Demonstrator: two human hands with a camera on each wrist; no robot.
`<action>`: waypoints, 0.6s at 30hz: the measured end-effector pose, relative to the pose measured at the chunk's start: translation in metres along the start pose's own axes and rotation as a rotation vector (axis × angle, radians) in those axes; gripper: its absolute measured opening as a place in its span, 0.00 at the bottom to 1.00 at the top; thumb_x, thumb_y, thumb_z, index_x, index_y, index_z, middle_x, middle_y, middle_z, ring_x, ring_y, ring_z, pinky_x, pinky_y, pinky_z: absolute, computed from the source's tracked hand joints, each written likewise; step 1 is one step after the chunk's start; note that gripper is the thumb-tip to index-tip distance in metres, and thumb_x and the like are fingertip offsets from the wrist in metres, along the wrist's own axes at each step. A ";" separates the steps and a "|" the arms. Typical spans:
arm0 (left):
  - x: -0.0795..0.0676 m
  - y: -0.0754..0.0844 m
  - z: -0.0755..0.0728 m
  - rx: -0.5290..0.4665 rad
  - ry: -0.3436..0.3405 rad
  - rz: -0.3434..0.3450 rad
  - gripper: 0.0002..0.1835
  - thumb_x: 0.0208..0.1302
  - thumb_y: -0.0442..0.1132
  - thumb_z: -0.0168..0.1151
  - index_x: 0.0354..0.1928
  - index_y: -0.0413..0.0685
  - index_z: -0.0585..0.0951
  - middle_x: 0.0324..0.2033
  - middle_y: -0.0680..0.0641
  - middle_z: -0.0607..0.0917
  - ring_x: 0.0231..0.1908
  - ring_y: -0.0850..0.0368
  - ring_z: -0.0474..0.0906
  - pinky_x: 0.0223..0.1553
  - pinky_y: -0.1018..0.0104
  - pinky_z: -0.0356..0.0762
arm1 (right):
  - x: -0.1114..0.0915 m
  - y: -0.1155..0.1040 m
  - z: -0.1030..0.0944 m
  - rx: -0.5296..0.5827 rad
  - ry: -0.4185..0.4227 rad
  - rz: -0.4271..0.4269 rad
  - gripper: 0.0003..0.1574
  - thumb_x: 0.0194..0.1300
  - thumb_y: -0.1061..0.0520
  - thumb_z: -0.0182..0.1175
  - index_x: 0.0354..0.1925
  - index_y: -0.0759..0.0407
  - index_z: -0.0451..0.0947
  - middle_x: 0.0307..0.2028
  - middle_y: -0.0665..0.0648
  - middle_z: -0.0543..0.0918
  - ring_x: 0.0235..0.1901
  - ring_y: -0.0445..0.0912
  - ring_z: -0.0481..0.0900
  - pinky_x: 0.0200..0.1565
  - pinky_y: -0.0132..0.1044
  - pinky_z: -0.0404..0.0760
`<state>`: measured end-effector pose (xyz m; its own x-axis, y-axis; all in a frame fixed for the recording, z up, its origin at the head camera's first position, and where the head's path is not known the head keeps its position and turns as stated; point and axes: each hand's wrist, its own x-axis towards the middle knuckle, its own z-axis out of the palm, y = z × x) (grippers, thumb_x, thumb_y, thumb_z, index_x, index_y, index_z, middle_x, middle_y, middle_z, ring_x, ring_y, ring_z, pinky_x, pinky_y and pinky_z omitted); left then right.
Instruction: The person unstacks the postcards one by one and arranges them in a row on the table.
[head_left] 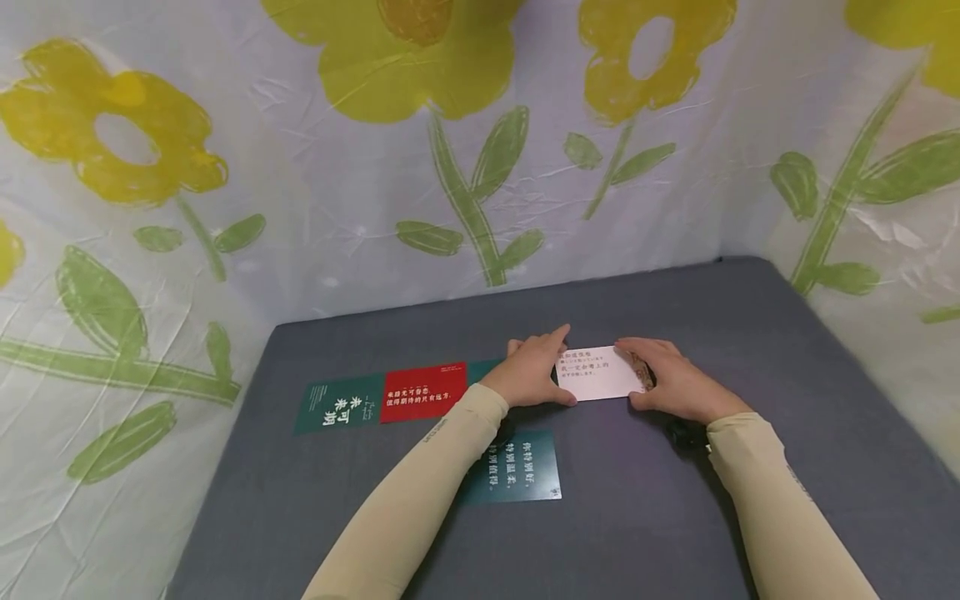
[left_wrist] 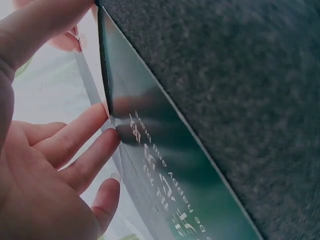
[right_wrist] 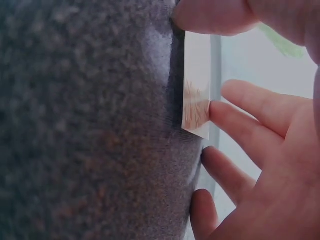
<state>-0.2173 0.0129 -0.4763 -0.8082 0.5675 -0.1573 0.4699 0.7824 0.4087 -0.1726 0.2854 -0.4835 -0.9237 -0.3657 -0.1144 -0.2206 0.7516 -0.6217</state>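
A pale pink postcard (head_left: 592, 385) with printed lines of characters lies flat between my two hands on the grey table. My left hand (head_left: 531, 372) holds its left end, thumb at the near corner and fingers toward the far edge. At the other end, my right hand (head_left: 678, 382) holds the card between thumb and fingers, near a small brown picture. The left wrist view shows this card's edge (left_wrist: 91, 47) beside a dark green postcard (left_wrist: 165, 150) with white characters. In the right wrist view, the pink card (right_wrist: 196, 75) sits close over the cloth.
To the left lie a red postcard (head_left: 423, 393) and a green one (head_left: 341, 406), side by side in a row. Another green postcard (head_left: 525, 475) lies nearer me, partly behind my left sleeve. A flower-printed curtain (head_left: 337, 208) hangs behind the table (head_left: 622, 533).
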 end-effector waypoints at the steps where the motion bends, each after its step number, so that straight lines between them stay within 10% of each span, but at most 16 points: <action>1: 0.000 0.001 0.000 -0.005 0.000 0.002 0.64 0.60 0.60 0.80 0.88 0.51 0.51 0.74 0.52 0.79 0.73 0.50 0.73 0.71 0.45 0.62 | 0.000 0.000 0.000 -0.003 0.001 0.003 0.53 0.62 0.60 0.69 0.83 0.59 0.62 0.82 0.66 0.63 0.81 0.67 0.54 0.69 0.69 0.69; 18: -0.005 0.003 0.000 -0.036 -0.001 -0.031 0.64 0.60 0.59 0.80 0.88 0.51 0.50 0.78 0.50 0.75 0.76 0.49 0.70 0.74 0.45 0.61 | -0.002 0.001 0.003 -0.008 0.012 0.021 0.54 0.60 0.58 0.70 0.82 0.55 0.65 0.85 0.61 0.59 0.83 0.65 0.50 0.70 0.77 0.60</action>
<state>-0.2116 0.0125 -0.4746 -0.8220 0.5431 -0.1713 0.4312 0.7900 0.4358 -0.1703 0.2850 -0.4865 -0.9318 -0.3433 -0.1176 -0.2037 0.7630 -0.6134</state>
